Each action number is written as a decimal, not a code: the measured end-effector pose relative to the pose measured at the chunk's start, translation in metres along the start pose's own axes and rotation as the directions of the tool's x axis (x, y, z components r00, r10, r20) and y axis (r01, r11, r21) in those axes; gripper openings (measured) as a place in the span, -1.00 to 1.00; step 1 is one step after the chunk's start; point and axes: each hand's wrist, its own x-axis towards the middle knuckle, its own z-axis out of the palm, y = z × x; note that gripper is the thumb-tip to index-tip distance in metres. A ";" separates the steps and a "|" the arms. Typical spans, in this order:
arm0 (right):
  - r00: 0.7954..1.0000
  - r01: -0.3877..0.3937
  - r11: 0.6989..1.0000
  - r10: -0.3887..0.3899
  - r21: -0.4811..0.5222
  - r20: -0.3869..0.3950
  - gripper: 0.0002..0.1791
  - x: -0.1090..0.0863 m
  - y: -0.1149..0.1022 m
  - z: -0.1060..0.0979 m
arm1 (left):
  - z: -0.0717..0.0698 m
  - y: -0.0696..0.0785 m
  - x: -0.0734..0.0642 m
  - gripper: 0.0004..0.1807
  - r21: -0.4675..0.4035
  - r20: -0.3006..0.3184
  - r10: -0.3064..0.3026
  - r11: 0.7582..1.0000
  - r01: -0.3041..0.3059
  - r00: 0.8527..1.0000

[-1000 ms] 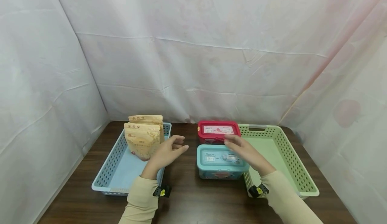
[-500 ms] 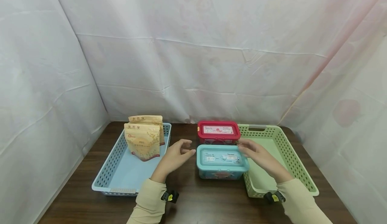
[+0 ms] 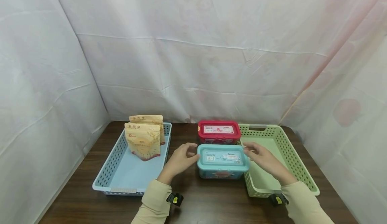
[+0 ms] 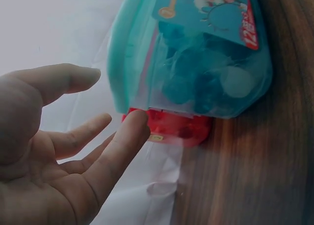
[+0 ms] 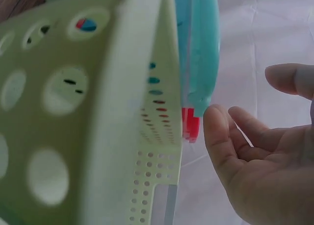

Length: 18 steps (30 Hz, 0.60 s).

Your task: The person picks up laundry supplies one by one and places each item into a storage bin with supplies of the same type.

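Note:
A teal lidded plastic box (image 3: 223,162) stands on the table between my two hands. Its see-through wall shows round teal pieces inside in the left wrist view. My left hand (image 3: 180,159) is at the box's left end, thumb and fingers spread apart and holding nothing. At the opposite end, my right hand (image 3: 262,157) hovers over the green basket's near-left wall, fingers relaxed, fingertips close to the lid's edge (image 5: 203,53). Directly behind the teal box sits a similar red lidded box (image 3: 219,132).
To the left stands a blue perforated basket (image 3: 105,165) with two tan pouches (image 3: 143,141) upright in it. A green perforated basket (image 3: 290,150) is on the right, its wall beside the teal box. Pale fabric (image 3: 193,66) hangs behind the dark wooden table (image 3: 205,204).
My left hand has moved right and down toward the teal box's left end. My right hand has drawn back from above the boxes to the teal box's right end. Boxes and baskets stay put.

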 end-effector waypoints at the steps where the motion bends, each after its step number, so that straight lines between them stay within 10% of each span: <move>1: 1.000 -0.003 1.000 0.002 -0.022 -0.005 -0.38 0.000 0.001 0.000 | 0.001 0.000 0.000 -0.47 -0.006 0.003 0.006 1.000 -0.006 1.000; 18: 0.999 0.039 0.983 -0.042 -0.181 -0.008 -0.46 0.003 0.007 0.004 | 0.009 0.002 0.003 -0.45 -0.021 -0.007 0.015 1.000 -0.015 1.000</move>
